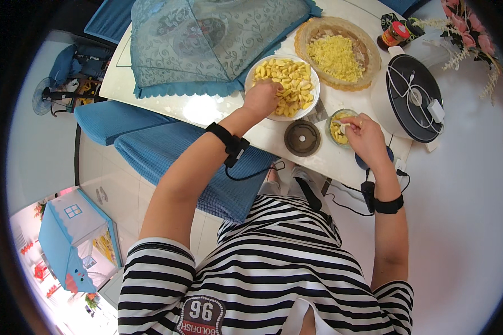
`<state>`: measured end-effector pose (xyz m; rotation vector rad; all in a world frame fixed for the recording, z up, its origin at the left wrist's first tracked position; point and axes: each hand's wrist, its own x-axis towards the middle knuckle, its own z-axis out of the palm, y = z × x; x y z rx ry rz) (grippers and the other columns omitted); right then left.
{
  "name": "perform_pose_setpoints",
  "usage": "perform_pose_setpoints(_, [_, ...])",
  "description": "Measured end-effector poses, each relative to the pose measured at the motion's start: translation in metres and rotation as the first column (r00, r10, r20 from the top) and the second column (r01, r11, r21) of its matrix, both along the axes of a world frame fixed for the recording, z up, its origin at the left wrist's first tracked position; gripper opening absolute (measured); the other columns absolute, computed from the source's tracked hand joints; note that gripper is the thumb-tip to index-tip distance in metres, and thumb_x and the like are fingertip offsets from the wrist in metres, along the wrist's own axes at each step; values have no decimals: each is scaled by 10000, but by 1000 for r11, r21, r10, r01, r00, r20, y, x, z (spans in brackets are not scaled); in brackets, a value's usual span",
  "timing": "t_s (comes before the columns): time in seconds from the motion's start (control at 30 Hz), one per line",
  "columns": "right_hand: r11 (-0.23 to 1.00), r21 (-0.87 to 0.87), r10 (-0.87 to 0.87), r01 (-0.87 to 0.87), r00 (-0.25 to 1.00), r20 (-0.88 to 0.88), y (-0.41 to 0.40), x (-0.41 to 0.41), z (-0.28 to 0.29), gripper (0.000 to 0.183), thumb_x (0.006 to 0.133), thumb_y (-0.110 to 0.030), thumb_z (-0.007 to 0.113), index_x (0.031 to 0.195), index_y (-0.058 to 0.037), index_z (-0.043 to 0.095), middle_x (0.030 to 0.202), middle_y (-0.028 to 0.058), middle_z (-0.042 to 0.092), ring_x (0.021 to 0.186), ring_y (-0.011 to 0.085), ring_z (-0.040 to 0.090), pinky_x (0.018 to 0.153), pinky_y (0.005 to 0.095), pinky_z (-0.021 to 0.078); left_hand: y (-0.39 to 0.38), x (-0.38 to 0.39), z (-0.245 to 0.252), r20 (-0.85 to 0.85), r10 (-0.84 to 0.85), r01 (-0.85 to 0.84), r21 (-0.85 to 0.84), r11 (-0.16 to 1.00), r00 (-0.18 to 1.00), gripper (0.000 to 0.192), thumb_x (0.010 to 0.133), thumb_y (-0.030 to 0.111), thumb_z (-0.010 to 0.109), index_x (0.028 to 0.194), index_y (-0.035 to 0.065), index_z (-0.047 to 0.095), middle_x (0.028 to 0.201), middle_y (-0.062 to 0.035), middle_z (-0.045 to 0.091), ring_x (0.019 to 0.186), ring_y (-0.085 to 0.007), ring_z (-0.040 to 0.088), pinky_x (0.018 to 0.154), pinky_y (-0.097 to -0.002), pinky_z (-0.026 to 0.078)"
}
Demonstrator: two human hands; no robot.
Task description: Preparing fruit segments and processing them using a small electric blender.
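Observation:
My left hand (263,97) reaches into a white bowl (315,104) heaped with cut yellow pieces (291,90), possibly ginger. Its fingertips touch the pile, and whether they grip a piece is hidden. My right hand (366,136) is at the rim of a small glass cup (347,111) holding more of these pieces. Thumb and fingers pinch a small pale part (343,127) over the cup; what it is stays unclear. Between the bowl and my body lies a round smoky lid (293,144) with a centre hole.
A ruffled dish (374,75) holds finely minced yellow food (335,56). A mesh food cover (172,63) spans the far left. At right stand a pot (427,90) with a white cable inside, and jars (396,33). A dark blue round device (362,161) sits under my right wrist.

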<state>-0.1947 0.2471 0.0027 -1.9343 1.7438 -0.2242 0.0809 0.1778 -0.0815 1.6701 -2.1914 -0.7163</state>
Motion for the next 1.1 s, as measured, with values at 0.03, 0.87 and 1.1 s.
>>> perform_pose_setpoints(0.03, [1000,-25,-15,18,992,122,-4,3,-2,206,782,-132,550,911,-76,701,818,132,610,709,276,610,660,357,483,-1,-5,0,59,-20,21,-22,1000,998,269,719,105,634,979,39,645,930,-135,613,898,-296,582,795,-375,477])
perform_pose_setpoints(0.87, [956,-206,158,-210,957,-243,-85,121,-83,193,782,-55,549,954,-56,636,982,156,590,934,316,586,772,382,502,-13,11,6,120,170,-178,62,982,978,231,705,225,674,848,45,649,849,-127,646,794,-293,626,682,-380,494])
perform_pose_setpoints(1.1, [971,-205,76,-121,974,-213,-92,136,-101,141,815,-89,522,923,-71,612,948,151,565,902,308,604,686,377,520,-15,25,-8,-95,246,-243,38,969,965,222,709,168,659,850,-4,650,801,-149,658,709,-277,646,661,-349,504])
